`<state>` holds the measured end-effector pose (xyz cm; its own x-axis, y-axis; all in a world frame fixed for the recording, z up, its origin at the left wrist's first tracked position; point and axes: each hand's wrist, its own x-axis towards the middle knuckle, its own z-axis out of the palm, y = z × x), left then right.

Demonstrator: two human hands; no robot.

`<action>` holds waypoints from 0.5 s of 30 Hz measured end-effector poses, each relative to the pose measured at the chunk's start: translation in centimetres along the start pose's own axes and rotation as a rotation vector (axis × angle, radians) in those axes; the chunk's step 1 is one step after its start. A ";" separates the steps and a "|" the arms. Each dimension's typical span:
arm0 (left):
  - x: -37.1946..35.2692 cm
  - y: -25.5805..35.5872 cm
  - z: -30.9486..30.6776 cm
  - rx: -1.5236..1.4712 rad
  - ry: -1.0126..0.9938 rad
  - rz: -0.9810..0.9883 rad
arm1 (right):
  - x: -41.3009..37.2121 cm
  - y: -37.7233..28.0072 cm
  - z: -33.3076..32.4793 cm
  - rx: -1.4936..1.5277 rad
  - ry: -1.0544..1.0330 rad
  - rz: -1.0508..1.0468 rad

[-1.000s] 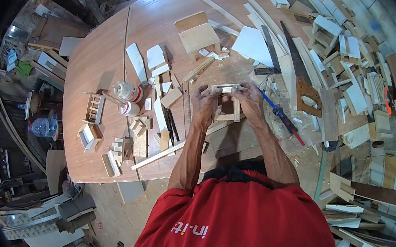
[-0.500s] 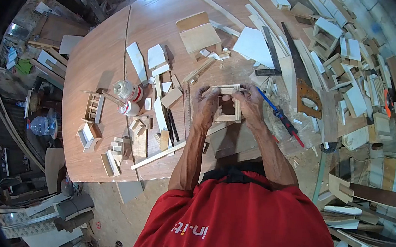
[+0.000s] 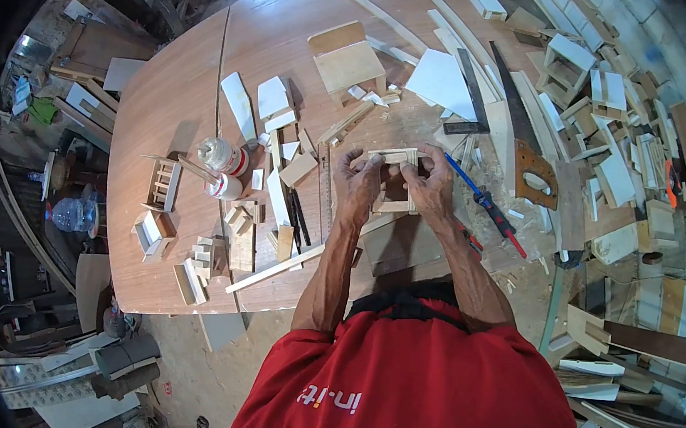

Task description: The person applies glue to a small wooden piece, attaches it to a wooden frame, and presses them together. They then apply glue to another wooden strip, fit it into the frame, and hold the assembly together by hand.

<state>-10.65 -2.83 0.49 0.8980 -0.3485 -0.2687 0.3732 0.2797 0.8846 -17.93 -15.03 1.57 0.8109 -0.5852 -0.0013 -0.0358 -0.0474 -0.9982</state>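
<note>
L hand (image 3: 354,187) & R hand (image 3: 432,193) part-curled, gripping wooden frame (image 3: 394,156) at opp. sides, over counter (image 3: 173,100). Vs. moment ago: R hand lower, covers more of frame's side; frame approx. unmoved. Prob. regrip only.

1. Shirt (image 3: 440,400): plain red, short-sleeved, loosely creased; fills lower centre of frame.
2. Lettering (image 3: 331,398): mostly white, small orange part; on shirt, left of lower centre.
3. Black fabric (image 3: 409,298): bunched along shirt's upper edge, near frame centre.
4. Left hand (image 3: 354,188), right hand (image 3: 431,191): bare, like both forearms (image 3: 471,265).
</note>
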 end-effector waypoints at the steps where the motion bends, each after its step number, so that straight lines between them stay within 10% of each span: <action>1: 0.0 -0.1 0.0 0.000 0.000 0.000 | 0.0 0.0 0.0 0.014 -0.002 0.010; 15: -1.2 1.0 0.7 -0.002 -0.029 0.016 | 0.2 -1.2 0.6 0.179 0.038 0.139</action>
<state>-11.57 -2.79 1.98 0.8968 -0.3694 -0.2434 0.3592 0.2870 0.8880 -17.40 -14.63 2.68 0.7828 -0.6062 -0.1405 -0.0384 0.1783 -0.9832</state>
